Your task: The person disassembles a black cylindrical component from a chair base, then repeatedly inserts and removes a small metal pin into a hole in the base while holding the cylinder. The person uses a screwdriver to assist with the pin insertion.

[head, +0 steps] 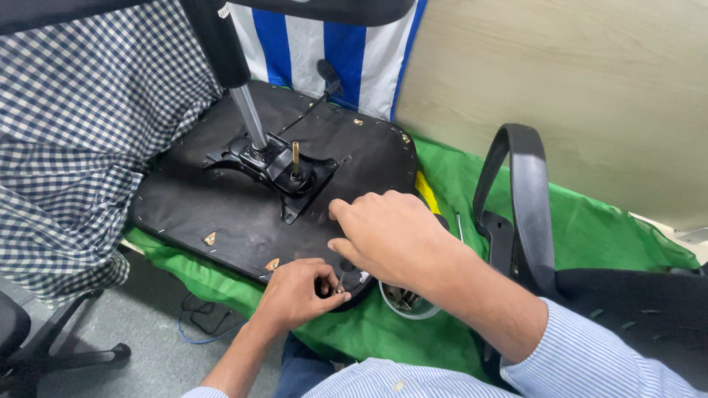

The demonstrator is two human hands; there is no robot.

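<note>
Seat pan: a black upturned chair seat [221,214] lies flat on a green cloth [590,228], underside up, and it is the landmark for all that follows.
Left hand: the left hand [295,295] sits at the seat's near edge, its fingers [324,284] pinched narrow around a small metal screw [340,282] that stands upright on the seat.
Right hand: the right hand [391,236] hovers over that same near edge, just above the left, fingers curled and resting on the seat surface beside the screw; I cannot tell whether it grips anything.
Mechanism: a black metal tilt plate [276,169] sits at the seat's middle, with a silver gas column [251,118] rising from it and a short brass-coloured pin [296,156] upright just beside.
Lever: a black handle on a thin rod [330,77] reaches past the seat's far edge.
Brackets: small brass-coloured tabs [210,238] dot the seat's near-left rim.
Bowl: a pale round container [405,304] of fittings peeks out under the right wrist, just off the seat's near corner.
Armrest: a black looped armrest [527,199] stands to the right of the seat, well apart.
Backdrop: checked cloth [81,140] hangs left of the seat, striped blue-and-white cloth [346,37] behind it.
</note>
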